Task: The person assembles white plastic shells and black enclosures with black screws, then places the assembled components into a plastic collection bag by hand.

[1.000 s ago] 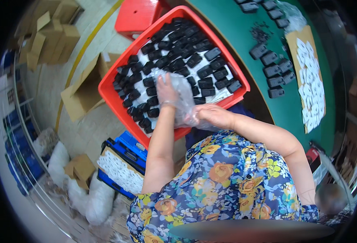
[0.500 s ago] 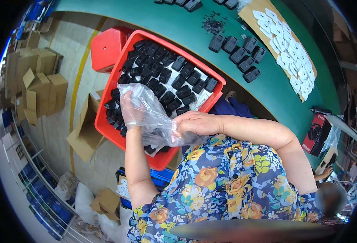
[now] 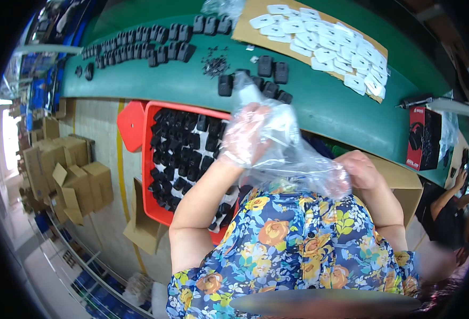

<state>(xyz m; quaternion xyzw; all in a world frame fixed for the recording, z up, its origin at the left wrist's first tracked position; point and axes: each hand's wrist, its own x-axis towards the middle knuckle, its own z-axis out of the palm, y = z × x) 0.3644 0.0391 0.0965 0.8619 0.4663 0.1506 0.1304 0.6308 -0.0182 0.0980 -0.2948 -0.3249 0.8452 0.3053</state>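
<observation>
A clear plastic bag (image 3: pixel 282 133) stretches between my hands in front of my body, over the near edge of the green table (image 3: pixel 192 72). Film covers my left hand (image 3: pixel 247 133), which looks to be inside the bag; its fingers are blurred by the plastic, and the bag's end reaches past them toward the table. My right hand (image 3: pixel 359 170) is closed on the bag's other end, its fingertips partly hidden. Just beyond the bag stand several black plastic housings (image 3: pixel 265 66). To the left, a red crate (image 3: pixel 147 159) holds many black parts (image 3: pixel 178 141).
White flat pieces (image 3: pixel 325 42) lie on a cardboard sheet (image 3: pixel 247 21) at the back. Rows of black housings (image 3: pixel 133 45) and a pile of tiny black parts (image 3: pixel 214 65) stand left of it. Cardboard boxes (image 3: pixel 88 186) fill the left floor. Another person's arm (image 3: pixel 450 194) shows at right.
My hands and the bag have moved from above the red crate to the right, toward the table edge. My right hand has drawn away from my left, stretching the bag. The view has turned.
</observation>
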